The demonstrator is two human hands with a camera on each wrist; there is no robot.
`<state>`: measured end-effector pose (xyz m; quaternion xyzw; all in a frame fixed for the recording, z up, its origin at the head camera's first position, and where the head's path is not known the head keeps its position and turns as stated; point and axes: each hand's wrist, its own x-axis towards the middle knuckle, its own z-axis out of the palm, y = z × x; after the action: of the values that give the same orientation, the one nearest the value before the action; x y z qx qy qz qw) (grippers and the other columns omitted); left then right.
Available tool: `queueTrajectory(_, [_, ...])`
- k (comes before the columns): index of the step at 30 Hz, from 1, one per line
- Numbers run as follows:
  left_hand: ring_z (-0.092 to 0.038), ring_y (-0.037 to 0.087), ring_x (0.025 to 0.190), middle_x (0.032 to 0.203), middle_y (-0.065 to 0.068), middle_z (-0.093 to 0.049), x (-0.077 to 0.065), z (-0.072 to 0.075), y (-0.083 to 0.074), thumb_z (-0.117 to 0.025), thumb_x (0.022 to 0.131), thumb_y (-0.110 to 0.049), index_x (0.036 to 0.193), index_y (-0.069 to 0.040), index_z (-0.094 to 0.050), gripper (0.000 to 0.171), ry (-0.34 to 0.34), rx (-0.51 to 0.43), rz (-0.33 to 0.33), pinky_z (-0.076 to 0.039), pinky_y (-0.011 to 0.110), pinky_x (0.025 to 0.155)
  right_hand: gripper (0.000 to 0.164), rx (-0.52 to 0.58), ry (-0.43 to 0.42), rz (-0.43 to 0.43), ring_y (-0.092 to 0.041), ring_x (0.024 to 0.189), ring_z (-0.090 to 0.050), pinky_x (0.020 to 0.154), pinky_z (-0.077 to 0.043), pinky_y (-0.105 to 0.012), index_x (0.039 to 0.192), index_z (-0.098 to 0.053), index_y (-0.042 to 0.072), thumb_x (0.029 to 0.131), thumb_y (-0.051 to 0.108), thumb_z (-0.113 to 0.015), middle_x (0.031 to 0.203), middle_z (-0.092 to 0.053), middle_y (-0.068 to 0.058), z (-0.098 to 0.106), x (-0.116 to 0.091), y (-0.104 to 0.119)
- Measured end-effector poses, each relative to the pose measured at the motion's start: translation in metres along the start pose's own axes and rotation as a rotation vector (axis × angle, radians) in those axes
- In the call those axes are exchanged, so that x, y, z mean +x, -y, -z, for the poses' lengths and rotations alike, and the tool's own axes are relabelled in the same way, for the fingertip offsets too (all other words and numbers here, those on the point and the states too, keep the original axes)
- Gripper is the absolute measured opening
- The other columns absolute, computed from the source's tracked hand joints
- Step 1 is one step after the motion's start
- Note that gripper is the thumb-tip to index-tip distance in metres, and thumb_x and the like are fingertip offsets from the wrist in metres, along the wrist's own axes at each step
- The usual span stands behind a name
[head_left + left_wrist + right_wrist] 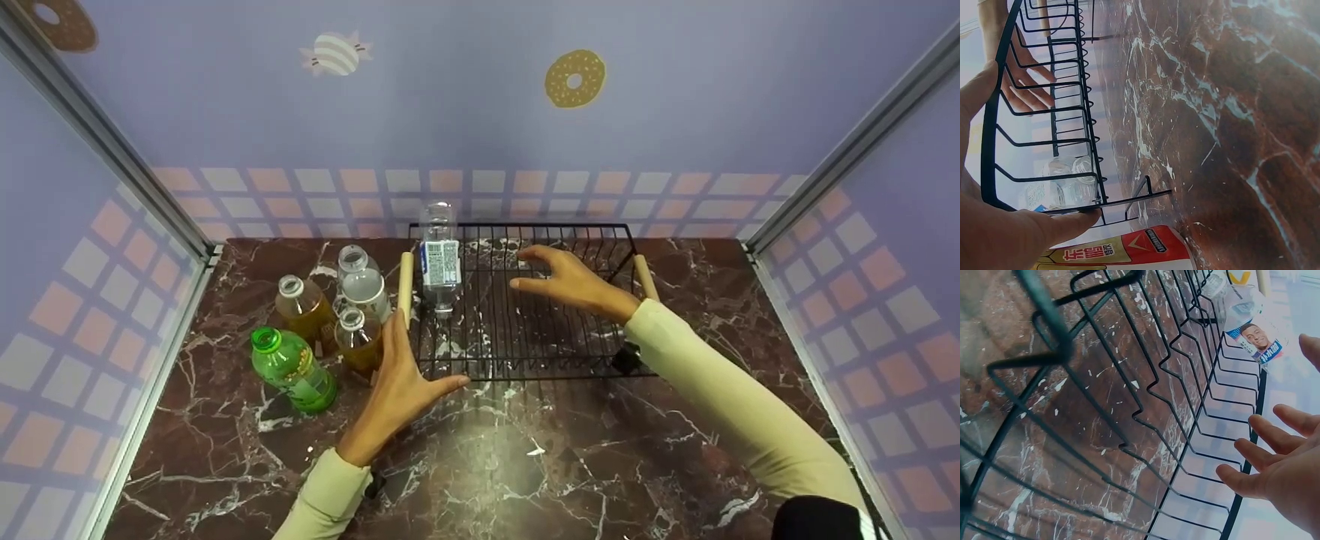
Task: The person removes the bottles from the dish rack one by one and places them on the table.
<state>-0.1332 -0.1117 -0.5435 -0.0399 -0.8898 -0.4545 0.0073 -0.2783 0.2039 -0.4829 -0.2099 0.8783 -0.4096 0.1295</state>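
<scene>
A black wire basket [540, 379] with wooden handles [406, 281] sits on the dark marbled surface. My left hand [401, 386] spans its front left corner; its thumb lies along the front rim and its straight fingers touch the left side by the handle. Inside, at the left end, a clear plastic bottle [441, 262] with a white and blue label lies neck toward me, its base overlapping the back rim. My right hand [574, 285] hovers over the right half of the basket, fingers spread and holding nothing, as the right wrist view also shows.
Left of the basket stand a green bottle [296, 371], a clear bottle [364, 281] and two bottles of amber drink [306, 311], one close beside my left hand. A red and gold label [1151, 250] shows in the left wrist view. Patterned panels [480, 112] enclose the back and sides.
</scene>
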Motion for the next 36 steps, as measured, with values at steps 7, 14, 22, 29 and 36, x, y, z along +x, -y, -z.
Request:
queueTrajectory(7, [-0.031,0.061,0.156,0.179,0.033,0.003,0.0,0.0,0.002,-0.101,0.073,-0.054,0.175,-0.002,0.003,0.155,0.002,0.002,-0.003,-0.043,0.073,0.117,0.077,-0.042,0.007,0.03,-0.038,0.149,-0.053,0.127,-0.041,-0.059,0.159,-0.053,0.002,0.102,0.047,-0.078,0.161,-0.057,-0.019,-0.009,0.014,0.002])
queueTrajectory(14, [-0.028,0.06,0.157,0.179,0.033,0.002,0.0,0.0,0.003,-0.102,0.074,-0.051,0.174,0.0,0.003,0.154,-0.002,0.004,-0.007,-0.038,0.074,0.12,0.074,-0.045,0.021,0.051,-0.042,0.149,-0.053,0.125,-0.043,-0.057,0.159,-0.054,0.003,0.103,0.045,-0.078,0.16,-0.058,-0.019,-0.017,0.026,0.005])
queueTrajectory(22, [-0.03,0.062,0.155,0.18,0.032,0.005,0.0,0.001,0.002,-0.101,0.074,-0.055,0.174,-0.001,0.005,0.155,0.018,0.02,0.004,-0.04,0.072,0.119,0.075,-0.035,0.046,0.057,-0.039,0.148,-0.053,0.126,-0.042,-0.058,0.159,-0.052,0.0,0.103,0.044,-0.078,0.16,-0.057,-0.021,-0.03,0.038,0.01])
queueTrajectory(29, [-0.034,0.064,0.153,0.179,0.033,0.001,0.0,-0.001,0.003,-0.1,0.073,-0.058,0.174,0.0,0.003,0.156,0.006,0.016,-0.007,-0.043,0.073,0.118,0.076,-0.061,0.075,0.063,-0.037,0.15,-0.053,0.127,-0.043,-0.053,0.16,-0.052,0.003,0.103,0.047,-0.076,0.162,-0.056,-0.018,-0.041,0.049,0.016])
queueTrajectory(36, [-0.029,0.063,0.155,0.179,0.035,0.002,0.001,-0.002,0.003,-0.101,0.076,-0.051,0.174,0.002,0.004,0.153,0.007,0.026,-0.011,-0.04,0.074,0.119,0.08,-0.038,0.107,0.035,-0.035,0.149,-0.053,0.125,-0.045,-0.052,0.161,-0.05,0.004,0.103,0.052,-0.075,0.162,-0.056,-0.018,-0.048,0.061,0.024])
